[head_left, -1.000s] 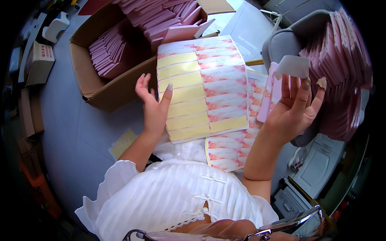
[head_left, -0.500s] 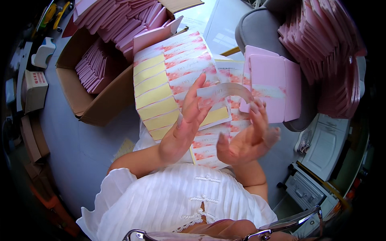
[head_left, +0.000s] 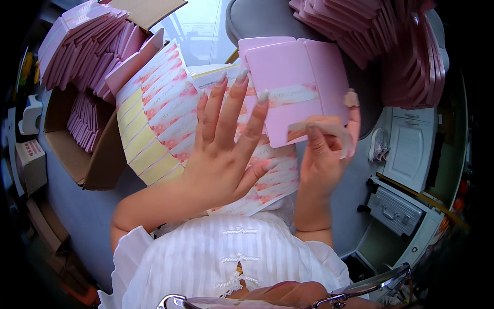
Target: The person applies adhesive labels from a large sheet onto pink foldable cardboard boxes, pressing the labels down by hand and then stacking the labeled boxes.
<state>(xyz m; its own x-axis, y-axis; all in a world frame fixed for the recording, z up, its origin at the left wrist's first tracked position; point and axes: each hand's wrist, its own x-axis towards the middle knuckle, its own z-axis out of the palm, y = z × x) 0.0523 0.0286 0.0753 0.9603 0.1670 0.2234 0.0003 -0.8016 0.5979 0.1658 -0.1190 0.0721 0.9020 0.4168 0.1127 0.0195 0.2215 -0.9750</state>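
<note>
My left hand [head_left: 218, 159] is held palm down with its fingers spread, above sheets of printed labels [head_left: 167, 98] that lie on my lap. Nothing is in it. Bare yellowish backing [head_left: 138, 135] shows on the left part of the top sheet. My right hand [head_left: 321, 167] pinches a curled label strip [head_left: 337, 133] between thumb and fingers, with the forefinger raised. Just beyond that hand lie flat pink pieces [head_left: 280, 64], overlapping each other. A white and coral label [head_left: 293, 96] runs across the upper one.
At the left, an open cardboard box [head_left: 103, 154] holds several pink pieces, with more stacked [head_left: 85, 46] on top. A grey chair [head_left: 252, 23] at the far side bears another pink stack [head_left: 406, 62]. White cabinets [head_left: 406, 141] and a silver case [head_left: 395, 210] stand at the right.
The view has shifted right. The strip stretched between both hands is now in my right hand alone, moved right beside the pink pieces. My left hand has let go and turned palm down.
</note>
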